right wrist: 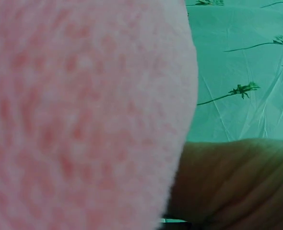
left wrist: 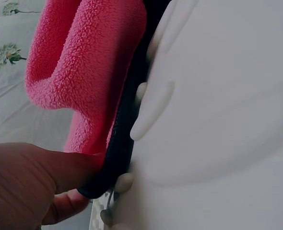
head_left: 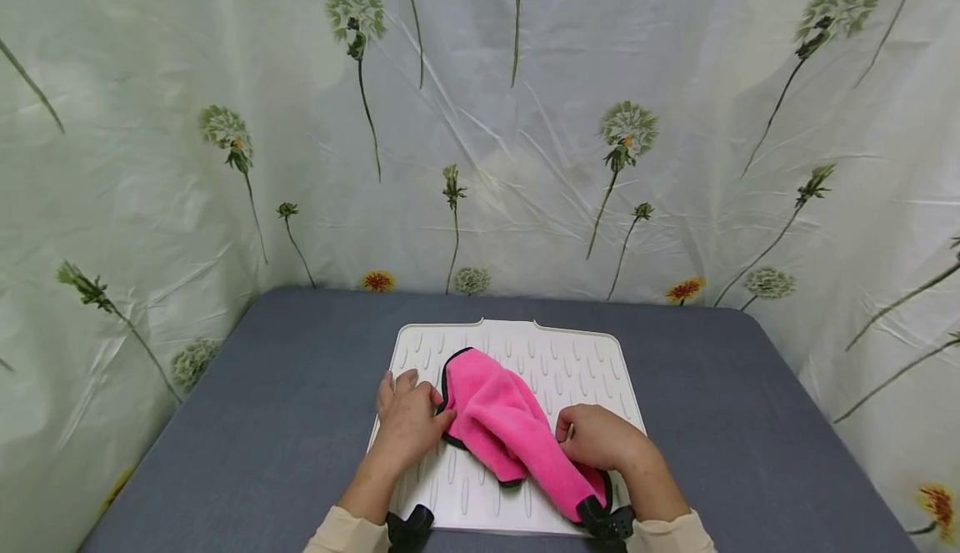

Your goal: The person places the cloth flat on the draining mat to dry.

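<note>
A crumpled pink plush towel with black edging lies folded over a white ridged drainboard. My left hand pinches the towel's left edge; in the left wrist view, the thumb lies against the black edging with a finger behind it. On the other side, my right hand has curled fingers at the towel's right edge and seems to pinch it. The pink pile fills most of the right wrist view and hides those fingertips. Towards me, the towel's lower corner reaches the right wrist.
The drainboard rests on a grey-covered table. Behind the table hangs a pale curtain printed with dandelions. A black wrist strap is on the left wrist and a black wrist camera on the right.
</note>
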The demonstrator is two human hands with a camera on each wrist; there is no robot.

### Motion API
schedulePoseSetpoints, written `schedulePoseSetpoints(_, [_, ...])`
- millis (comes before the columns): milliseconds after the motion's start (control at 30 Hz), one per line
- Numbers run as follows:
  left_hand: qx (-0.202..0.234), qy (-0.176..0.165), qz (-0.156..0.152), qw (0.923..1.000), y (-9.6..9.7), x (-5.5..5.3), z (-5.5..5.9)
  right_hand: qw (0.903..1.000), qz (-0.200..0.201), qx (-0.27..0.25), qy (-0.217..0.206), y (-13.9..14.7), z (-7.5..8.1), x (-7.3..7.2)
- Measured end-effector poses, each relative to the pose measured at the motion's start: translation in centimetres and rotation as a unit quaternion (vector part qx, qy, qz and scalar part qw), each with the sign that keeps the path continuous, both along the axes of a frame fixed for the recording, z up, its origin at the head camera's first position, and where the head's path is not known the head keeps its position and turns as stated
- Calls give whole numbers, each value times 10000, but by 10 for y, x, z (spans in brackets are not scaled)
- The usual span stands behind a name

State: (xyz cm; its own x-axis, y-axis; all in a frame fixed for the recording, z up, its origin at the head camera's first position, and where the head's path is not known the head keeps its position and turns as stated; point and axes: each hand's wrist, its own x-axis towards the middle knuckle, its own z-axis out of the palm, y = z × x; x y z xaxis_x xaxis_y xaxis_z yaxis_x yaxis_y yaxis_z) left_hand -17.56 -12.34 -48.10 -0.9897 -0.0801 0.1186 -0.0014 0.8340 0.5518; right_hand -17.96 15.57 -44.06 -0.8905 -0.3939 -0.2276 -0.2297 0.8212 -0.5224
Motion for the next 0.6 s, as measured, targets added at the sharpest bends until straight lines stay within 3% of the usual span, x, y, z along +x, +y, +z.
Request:
schedulePoseSetpoints(233, [448, 201, -175, 9986, -1, 0, 3, 9998, 197, -77, 56, 1, -2, -1])
schedulePoseSetpoints(400, [1193, -84, -532, 9914, -6, -1, 7, 9994, 278, -104, 182, 3, -3, -3])
schedulePoseSetpoints(600, [1892, -459, -574, 9792, -9, -3, 11, 9993, 211, -145, 288, 7, -4, -4])
